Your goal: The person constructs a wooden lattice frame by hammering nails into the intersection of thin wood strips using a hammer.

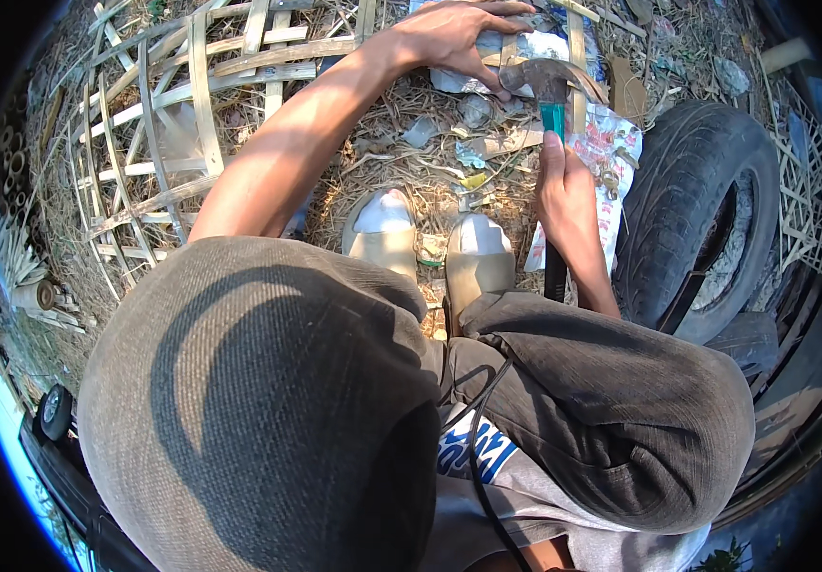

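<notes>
Hammer (pixel 552 116) with a grey metal claw head and green-and-black handle sits clamped in your right hand (pixel 568 195), its head above right of centre, over or against a flat, pale bamboo strip (pixel 577 36); contact can't be told from this angle. Your left hand (pixel 449 36) is apart from the right, thumb and fingers spread, closed on nothing visible.

Your left thumb looks most at risk: it lies just beside the metal head, so a skewed or glancing blow could catch it. If the strip shifts on the loose, straw-strewn ground (pixel 335 195), the hammer may skid. Your bare left forearm crosses the pale woven bamboo lattice (pixel 203 95), whose edges could scratch it.

Nearer you, a slipping grip might drop the hammer toward your tan open-toed sandals (pixel 380 246). On your right, the upright black rubber tyre (pixel 664 210) could knock your elbow during a wide swing.
</notes>
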A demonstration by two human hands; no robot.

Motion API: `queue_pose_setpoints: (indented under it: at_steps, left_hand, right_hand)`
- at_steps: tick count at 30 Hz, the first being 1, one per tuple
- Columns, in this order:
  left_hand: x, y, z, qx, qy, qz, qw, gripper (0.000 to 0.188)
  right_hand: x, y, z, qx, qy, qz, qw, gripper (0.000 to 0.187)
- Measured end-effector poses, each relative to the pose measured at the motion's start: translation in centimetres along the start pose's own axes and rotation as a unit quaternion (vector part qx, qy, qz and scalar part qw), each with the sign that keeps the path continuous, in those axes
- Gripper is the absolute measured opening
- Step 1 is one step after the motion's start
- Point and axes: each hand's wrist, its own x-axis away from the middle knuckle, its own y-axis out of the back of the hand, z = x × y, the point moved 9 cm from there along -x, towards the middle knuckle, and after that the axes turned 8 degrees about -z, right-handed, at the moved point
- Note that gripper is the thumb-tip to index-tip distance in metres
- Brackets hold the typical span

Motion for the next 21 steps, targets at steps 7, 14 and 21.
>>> queue_pose_setpoints:
  at_steps: [7,14,21]
  left_hand:
    - [-0.8,0.2,-0.9,-0.016,0.026,0.014,0.999,0.105]
    - [-0.4,0.2,-1.2,-0.002,0.029,0.008,1.0,0.113]
    - [0.3,-0.1,-0.1,-0.009,0.025,0.005,1.0,0.114]
  right_hand:
    - [0.0,2.8,1.1,-0.009,0.007,0.01,1.0,0.053]
    - [1.0,4.8,6.1,-0.046,0.201,-0.139,0.969,0.045]
    - [0.6,4.3,6.6,-0.059,0.085,-0.113,0.988,0.043]
